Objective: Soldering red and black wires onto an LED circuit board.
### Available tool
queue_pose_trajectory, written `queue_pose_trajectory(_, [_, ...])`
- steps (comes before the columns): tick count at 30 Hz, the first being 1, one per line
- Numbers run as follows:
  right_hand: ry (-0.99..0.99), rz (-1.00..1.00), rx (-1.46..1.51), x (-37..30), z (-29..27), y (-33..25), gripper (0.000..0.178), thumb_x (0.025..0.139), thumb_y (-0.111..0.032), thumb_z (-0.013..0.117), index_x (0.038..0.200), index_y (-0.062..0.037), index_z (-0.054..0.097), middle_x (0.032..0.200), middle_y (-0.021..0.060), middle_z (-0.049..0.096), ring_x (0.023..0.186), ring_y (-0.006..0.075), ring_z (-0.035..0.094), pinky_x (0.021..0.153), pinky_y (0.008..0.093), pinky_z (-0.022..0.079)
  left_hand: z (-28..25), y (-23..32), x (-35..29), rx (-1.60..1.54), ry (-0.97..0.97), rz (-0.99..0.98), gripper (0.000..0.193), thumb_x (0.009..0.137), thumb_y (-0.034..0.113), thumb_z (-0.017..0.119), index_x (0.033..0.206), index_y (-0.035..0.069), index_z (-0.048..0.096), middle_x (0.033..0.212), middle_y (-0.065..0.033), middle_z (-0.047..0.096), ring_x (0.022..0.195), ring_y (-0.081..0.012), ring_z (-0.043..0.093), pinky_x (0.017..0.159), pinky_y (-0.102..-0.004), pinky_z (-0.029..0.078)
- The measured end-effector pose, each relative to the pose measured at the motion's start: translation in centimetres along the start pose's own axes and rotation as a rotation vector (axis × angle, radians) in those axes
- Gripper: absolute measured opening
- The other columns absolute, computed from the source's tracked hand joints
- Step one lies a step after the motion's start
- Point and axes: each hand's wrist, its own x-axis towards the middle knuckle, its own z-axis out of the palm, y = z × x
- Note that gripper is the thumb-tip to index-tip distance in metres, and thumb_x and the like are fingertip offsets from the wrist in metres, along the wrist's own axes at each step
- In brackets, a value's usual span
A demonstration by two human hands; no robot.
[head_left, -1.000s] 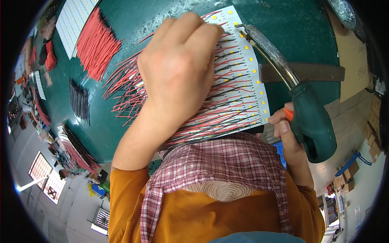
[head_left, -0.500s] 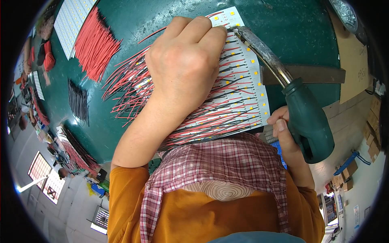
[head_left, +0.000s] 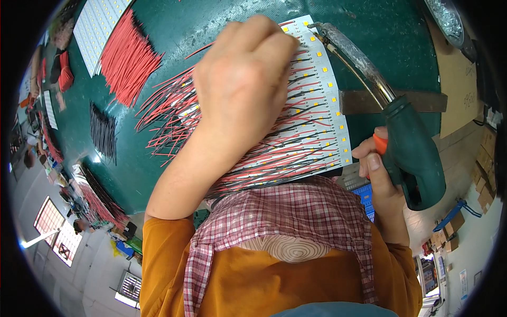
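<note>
A white LED circuit board (head_left: 328, 113) with yellow chips lies in front of me, and rows of red and black wires (head_left: 296, 134) are attached along it, their loose ends spreading left. My left hand (head_left: 243, 79) is closed in a pinch over the board's upper part; its fingertips are hidden or blurred, so what they hold cannot be made out. In my right hand (head_left: 377, 169) is a soldering gun (head_left: 414, 150) with a green handle and an orange trigger (head_left: 380, 142). The gun's tip and thin feed tube point at the board's top right corner.
A bundle of red wires (head_left: 129, 63) and a smaller black bundle (head_left: 103, 132) lie on the green table mat (head_left: 174, 26) at left, beside another LED board (head_left: 97, 31). A dark bar (head_left: 393, 101) touches the board's right side. Brown cardboard (head_left: 459, 84) sits at far right.
The soldering gun has shifted right, its tip moving up and away from beside my left fingertips. Its orange trigger has come into view. My left hand has moved slightly, and its fingertips are blurred.
</note>
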Motion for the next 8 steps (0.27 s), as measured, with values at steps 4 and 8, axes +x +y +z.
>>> queue_pose_trajectory(4, [-0.033, -0.051, -0.052, 0.56, -0.04, 0.70, 0.024, 0.090, -0.008, 0.051, 0.112, -0.0022, 0.048, 0.083, 0.0128, 0.062, 0.060, 0.0079, 0.045, 0.056, 0.0228, 0.041, -0.52, -0.14, 0.83, 0.110, -0.015, -0.071, 0.012, 0.071, 0.000, 0.066, 0.080, 0.007, 0.067, 0.067, -0.0042, 0.055, 0.063, -0.0211, 0.055, 0.054, -0.0316, 0.044])
queue_pose_trajectory(8, [-0.064, -0.085, -0.066, 0.69, -0.03, 1.05, 0.024, 0.090, -0.007, 0.051, 0.114, -0.0039, 0.046, 0.087, 0.0138, 0.062, 0.062, 0.0082, 0.047, 0.059, 0.0231, 0.043, -0.43, 0.46, 1.17, 0.126, -0.031, -0.043, 0.011, 0.074, 0.001, 0.066, 0.083, 0.008, 0.068, 0.066, -0.0046, 0.054, 0.062, -0.0216, 0.055, 0.056, -0.0325, 0.044])
